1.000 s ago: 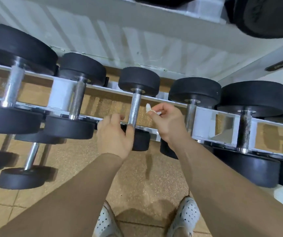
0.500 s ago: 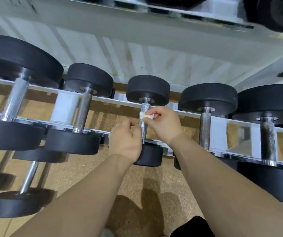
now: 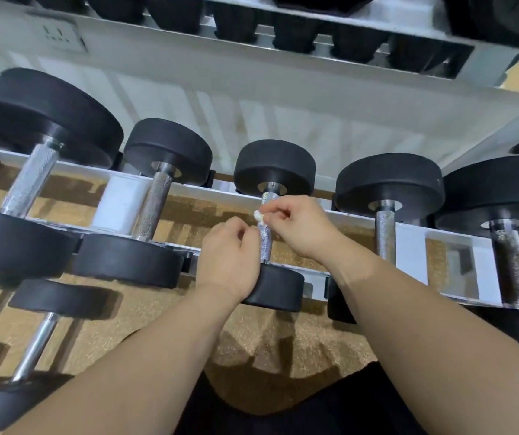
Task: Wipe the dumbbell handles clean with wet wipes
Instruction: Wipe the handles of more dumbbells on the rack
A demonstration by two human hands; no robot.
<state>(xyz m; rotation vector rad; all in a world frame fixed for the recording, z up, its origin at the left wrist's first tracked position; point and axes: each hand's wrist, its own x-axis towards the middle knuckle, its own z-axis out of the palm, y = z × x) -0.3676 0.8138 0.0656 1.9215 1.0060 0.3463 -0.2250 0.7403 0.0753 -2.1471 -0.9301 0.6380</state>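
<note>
While the right hand (image 3: 299, 227) pinches a crumpled wet wipe (image 3: 259, 216) against the middle dumbbell's handle (image 3: 266, 243) on the rack (image 3: 415, 231), left hand (image 3: 230, 262) sits curled just left of it; grasp indeterminate.

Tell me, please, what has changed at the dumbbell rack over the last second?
The right hand, pinching the wet wipe, moved left from beside the middle dumbbell onto the upper part of its handle, where the wipe now touches the metal. The left hand stayed by the handle's lower end; its grip cannot be made out. The dumbbells stayed on the rack.
</note>
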